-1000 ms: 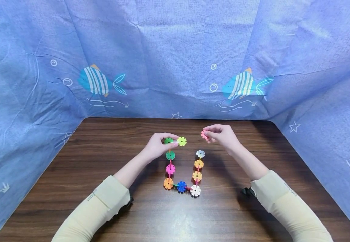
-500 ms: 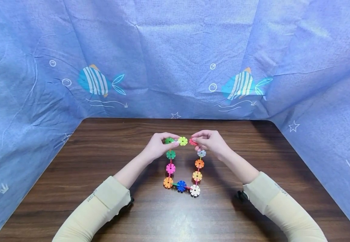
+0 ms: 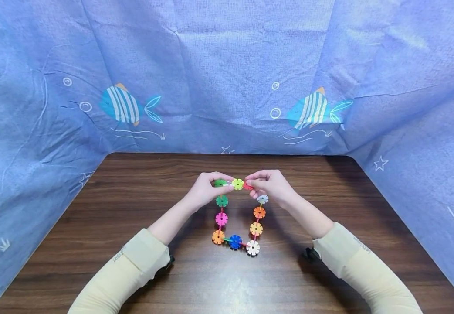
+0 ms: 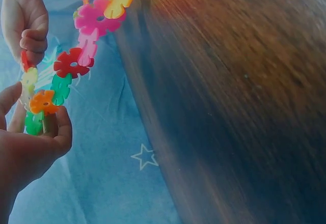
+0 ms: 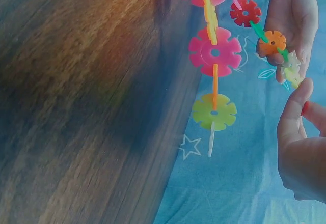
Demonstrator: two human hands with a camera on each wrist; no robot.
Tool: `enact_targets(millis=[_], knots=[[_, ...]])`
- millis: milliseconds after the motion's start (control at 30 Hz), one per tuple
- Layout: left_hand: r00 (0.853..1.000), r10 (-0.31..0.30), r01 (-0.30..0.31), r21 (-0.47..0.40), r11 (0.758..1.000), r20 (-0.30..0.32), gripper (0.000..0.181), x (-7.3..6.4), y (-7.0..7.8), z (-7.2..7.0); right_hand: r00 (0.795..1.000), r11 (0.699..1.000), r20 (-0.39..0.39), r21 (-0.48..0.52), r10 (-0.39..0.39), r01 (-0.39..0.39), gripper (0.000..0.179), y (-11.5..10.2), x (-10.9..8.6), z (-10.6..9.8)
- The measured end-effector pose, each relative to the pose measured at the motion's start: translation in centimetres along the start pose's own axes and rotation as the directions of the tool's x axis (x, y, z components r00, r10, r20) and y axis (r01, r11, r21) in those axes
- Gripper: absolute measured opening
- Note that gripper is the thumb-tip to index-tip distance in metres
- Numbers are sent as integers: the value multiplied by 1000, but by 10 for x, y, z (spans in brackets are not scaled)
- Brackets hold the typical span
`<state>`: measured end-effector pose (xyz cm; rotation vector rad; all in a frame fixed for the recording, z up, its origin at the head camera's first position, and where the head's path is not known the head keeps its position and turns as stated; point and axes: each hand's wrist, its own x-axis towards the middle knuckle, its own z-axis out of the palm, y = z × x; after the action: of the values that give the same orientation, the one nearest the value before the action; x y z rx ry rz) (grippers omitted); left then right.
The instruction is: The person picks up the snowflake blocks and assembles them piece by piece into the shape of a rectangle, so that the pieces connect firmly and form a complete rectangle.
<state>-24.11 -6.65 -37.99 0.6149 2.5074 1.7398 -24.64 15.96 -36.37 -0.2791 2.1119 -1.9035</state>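
Notched plastic snowflake discs link into a U-shaped chain, with a pink disc (image 3: 221, 219) on its left side, a blue disc (image 3: 235, 242) and a white disc (image 3: 252, 247) at the bottom. My left hand (image 3: 205, 189) pinches the chain's upper left end, beside a yellow-green disc (image 3: 238, 184). From the right, my right hand (image 3: 273, 185) pinches a red disc (image 3: 247, 185) against that disc's edge; fingers partly cover it. In the left wrist view an orange disc (image 4: 43, 102) lies by my left fingertips. The chain's other end, a pale disc (image 5: 211, 140), hangs free below my right hand.
A dark wood-grain table (image 3: 227, 283) lies beneath the hands and chain. Blue cloth (image 3: 227, 65) printed with fish stands behind its far edge and along both sides.
My right hand has come left and slightly down with the red disc, bringing it up to the yellow-green disc. The left hand has stayed nearly still, holding the chain.
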Motion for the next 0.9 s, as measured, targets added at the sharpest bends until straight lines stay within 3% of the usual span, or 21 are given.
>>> enact_targets(millis=[500, 900], knots=[[997, -69, 65, -109, 992, -34, 18, 2, 6, 4, 999, 999, 10, 7, 31, -31, 30, -6, -4, 5], [995, -24, 16, -81, 997, -101, 15, 0, 10, 9, 995, 994, -82, 101, 59, -50, 29, -6, -8, 15]])
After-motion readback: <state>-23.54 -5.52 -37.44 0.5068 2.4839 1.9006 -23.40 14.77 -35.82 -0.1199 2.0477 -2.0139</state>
